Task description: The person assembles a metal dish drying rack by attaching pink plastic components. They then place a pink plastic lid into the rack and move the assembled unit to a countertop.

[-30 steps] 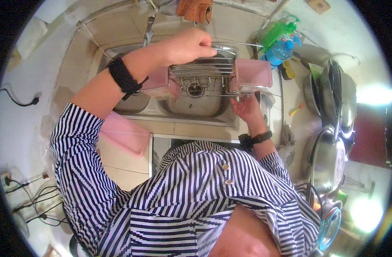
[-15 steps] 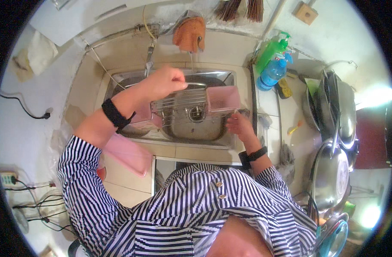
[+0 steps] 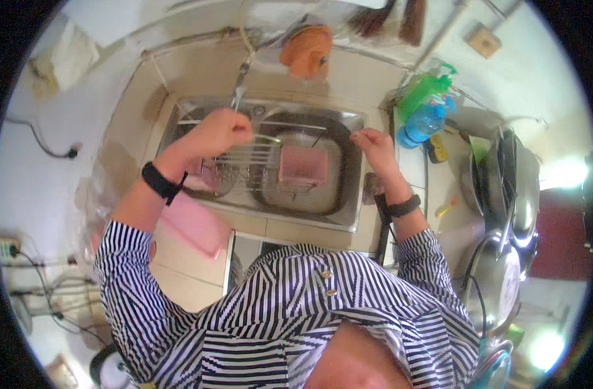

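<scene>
A wire dish rack (image 3: 256,157) with a pink plastic bin (image 3: 303,165) at its right end is over the steel double sink (image 3: 353,214). My left hand (image 3: 224,133) is closed at the rack's far edge and appears to grip it; motion blurs the fingers. Another pink part (image 3: 205,178) of the rack shows below my left wrist. Above the sink's right rim, apart from the rack, my right hand (image 3: 377,148) is raised with its fingertips pinched together. Whatever it pinches, if anything, is too small to make out.
A faucet (image 3: 238,97) rises behind the sink. A pink tray (image 3: 196,227) lies on the near-left counter. Green (image 3: 426,91) and blue (image 3: 426,123) bottles stand to the right beside a yellow sponge (image 3: 438,148). Pans (image 3: 494,279) lean farther right. An orange cloth (image 3: 307,52) hangs behind.
The rack has shifted left and its pink bin sits lower in view. My right hand has left the rack's right end and risen up and to the right. My left hand has moved left.
</scene>
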{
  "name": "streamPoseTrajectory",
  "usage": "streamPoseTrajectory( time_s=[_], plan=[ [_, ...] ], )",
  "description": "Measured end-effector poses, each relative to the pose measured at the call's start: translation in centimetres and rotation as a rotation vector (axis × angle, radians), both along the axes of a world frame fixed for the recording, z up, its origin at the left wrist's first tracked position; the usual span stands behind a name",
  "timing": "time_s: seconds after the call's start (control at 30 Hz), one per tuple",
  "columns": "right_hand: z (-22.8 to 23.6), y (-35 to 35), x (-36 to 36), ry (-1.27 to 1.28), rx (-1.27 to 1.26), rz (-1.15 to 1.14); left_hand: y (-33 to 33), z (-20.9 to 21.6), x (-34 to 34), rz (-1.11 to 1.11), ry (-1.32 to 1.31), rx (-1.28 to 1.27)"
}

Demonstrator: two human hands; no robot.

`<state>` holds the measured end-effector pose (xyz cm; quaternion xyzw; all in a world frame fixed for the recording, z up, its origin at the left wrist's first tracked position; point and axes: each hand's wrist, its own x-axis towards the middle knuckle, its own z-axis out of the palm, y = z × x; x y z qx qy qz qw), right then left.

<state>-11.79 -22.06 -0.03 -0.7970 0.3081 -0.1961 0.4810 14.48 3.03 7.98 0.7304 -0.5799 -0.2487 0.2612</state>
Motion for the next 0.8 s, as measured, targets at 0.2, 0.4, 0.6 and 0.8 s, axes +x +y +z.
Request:
streamPoseTrajectory(
  time_s=[0.2,0.4,0.6,0.8],
  plan=[
    [3.1,2.9,3.2,-0.163,0.027,0.138,0.3,0.6,2.7,-0.069,-0.032,-0.068],
    [5.2,4.3,4.8,-0.103,-0.164,0.287,-0.5,1.3,2.6,-0.089,-0.101,-0.023],
    [7.0,2.0,5.7,-0.097,-0.372,0.087,0.3,0.4,2.3,-0.023,-0.096,0.007],
    [9.1,-0.6,9.7,-0.336,-0.580,-0.049,1.1,0.0,2.2,0.016,-0.037,0.038]
  ],
)
